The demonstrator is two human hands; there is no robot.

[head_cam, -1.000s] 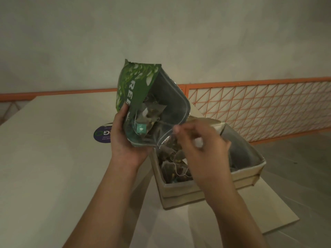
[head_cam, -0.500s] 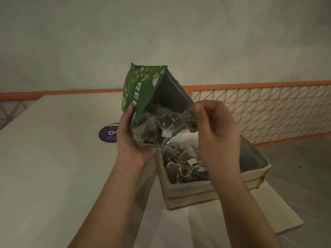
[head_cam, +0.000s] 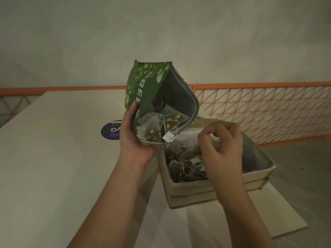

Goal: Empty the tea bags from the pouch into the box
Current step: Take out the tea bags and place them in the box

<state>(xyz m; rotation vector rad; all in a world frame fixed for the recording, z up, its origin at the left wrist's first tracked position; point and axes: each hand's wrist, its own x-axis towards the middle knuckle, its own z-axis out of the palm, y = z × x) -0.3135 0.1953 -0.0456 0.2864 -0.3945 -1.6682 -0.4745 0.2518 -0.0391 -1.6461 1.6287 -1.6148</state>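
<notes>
The green pouch (head_cam: 154, 97) was held tilted, mouth down, above the box (head_cam: 206, 192) by the left hand (head_cam: 136, 138) – grip wrapped round its lower edge. Tea bags (head_cam: 157, 129) were seen at the mouth, more (head_cam: 184, 167) in the box. The right hand (head_cam: 222, 145) hovered over the box, fingers curled – whether anything was pinched could not be told. The box sat on the table (head_cam: 53, 158).

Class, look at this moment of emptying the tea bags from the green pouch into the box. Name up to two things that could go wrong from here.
1. The pouch is held by the left hand with its mouth over the near-left corner of the box, so tea bags sliding out might land on the table.
2. The bags' strings look tangled, so the right hand, apparently pinching one, may drag out a clump.
</notes>
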